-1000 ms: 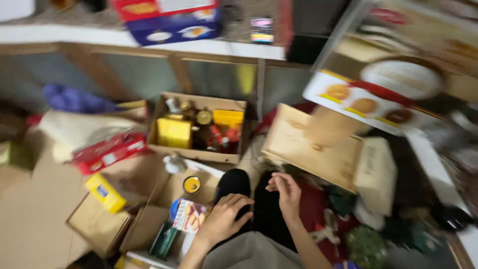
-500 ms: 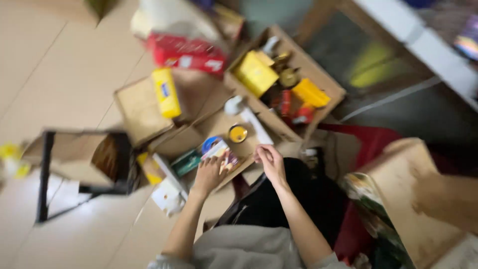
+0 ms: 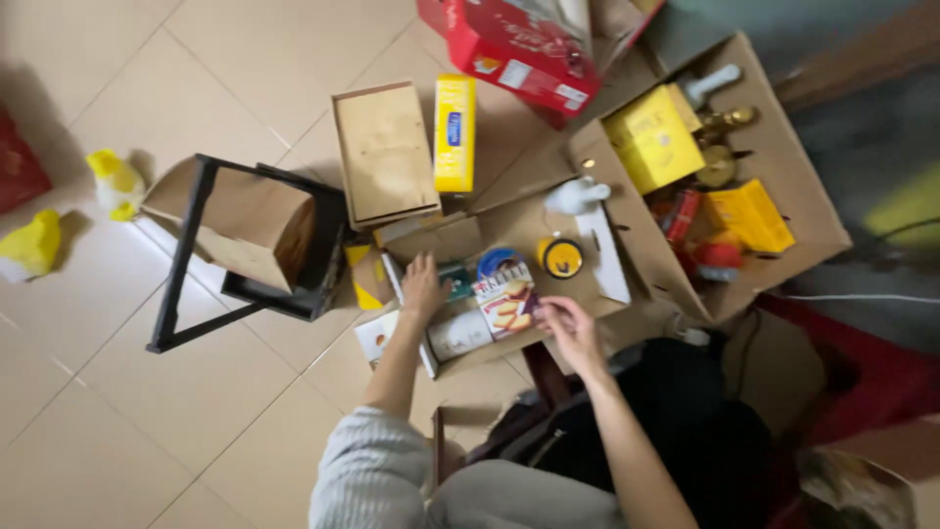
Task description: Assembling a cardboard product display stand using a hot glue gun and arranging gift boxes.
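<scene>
Pale tiled floor [image 3: 117, 411], open cardboard boxes [image 3: 783, 176], black metal stool [image 3: 196, 255]

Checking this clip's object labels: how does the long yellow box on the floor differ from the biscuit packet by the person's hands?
The long yellow box lies out on the floor tiles, apart from both hands; the biscuit packet sits inside an open cardboard carton, between the left hand and right hand. The box is plain yellow with a small blue label and looks longer; the packet is mostly white and pictures biscuits. Both lie flat, face up.
</scene>
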